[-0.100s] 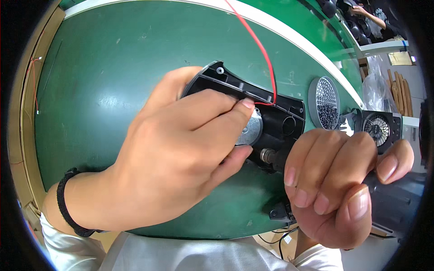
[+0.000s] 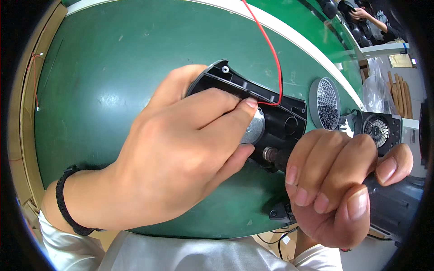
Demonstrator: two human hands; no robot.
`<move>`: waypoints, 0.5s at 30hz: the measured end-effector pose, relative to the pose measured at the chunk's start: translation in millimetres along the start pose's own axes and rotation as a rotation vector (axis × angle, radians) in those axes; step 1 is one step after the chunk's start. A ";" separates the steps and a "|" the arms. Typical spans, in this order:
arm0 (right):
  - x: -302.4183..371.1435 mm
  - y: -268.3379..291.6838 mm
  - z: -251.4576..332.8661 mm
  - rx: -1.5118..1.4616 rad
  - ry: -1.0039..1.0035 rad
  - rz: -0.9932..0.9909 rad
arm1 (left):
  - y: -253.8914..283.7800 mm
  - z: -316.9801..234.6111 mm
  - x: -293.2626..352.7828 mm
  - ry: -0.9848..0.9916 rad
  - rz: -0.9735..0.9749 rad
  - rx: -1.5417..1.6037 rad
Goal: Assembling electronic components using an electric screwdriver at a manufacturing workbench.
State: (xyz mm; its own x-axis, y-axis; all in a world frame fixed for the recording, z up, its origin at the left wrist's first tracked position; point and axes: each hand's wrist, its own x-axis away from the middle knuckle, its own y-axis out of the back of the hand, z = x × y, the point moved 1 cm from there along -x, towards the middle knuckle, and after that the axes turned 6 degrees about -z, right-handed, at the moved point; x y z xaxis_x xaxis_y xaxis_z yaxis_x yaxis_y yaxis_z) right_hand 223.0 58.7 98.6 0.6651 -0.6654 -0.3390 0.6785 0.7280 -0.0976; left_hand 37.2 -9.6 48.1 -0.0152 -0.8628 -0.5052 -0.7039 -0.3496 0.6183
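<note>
My left hand (image 2: 176, 140) is closed around a black plastic housing (image 2: 296, 106), its thumb and fingertips pressing inside the shell. Partly covered by those fingers, a round silver metal part, like a motor (image 2: 257, 128), sits within the housing. A red wire (image 2: 274, 49) runs up and away from the inner edge beside my fingertips. In my right hand (image 2: 332, 180) is a dark power screwdriver (image 2: 270, 154), its metal collar against or just beside the housing's near right side. The bit's tip is hidden, so contact cannot be told.
Right of the housing, a round grey dish (image 2: 312, 101) holds many small black pieces. Beyond it lies a black part with a round fan grille (image 2: 377, 130). Cardboard (image 2: 27, 162) lines the left table edge, with a thin red cable (image 2: 34, 81). A co-worker's hand (image 2: 360, 14) shows top right.
The housing, red wire and my left hand have shifted slightly to the right. My right hand and the screwdriver have barely moved.
</note>
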 end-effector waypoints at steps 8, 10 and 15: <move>3.7 -6.8 -11.4 0.156 0.054 -0.183 | 0.3 7.5 2.6 -0.016 0.004 0.002; -7.5 11.8 10.8 0.176 0.085 0.049 | 1.7 5.2 0.3 -0.024 0.015 0.004; 3.5 11.4 8.3 0.011 0.191 -0.210 | 0.3 3.6 -2.3 -0.028 0.017 0.004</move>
State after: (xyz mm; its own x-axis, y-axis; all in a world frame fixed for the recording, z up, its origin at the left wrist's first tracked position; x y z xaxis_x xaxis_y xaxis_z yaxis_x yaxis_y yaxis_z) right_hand 235.6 63.3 104.1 0.4398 -0.7576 -0.4822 0.7991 0.5752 -0.1748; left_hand 34.4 -6.4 47.2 -0.0469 -0.8579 -0.5117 -0.7063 -0.3337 0.6243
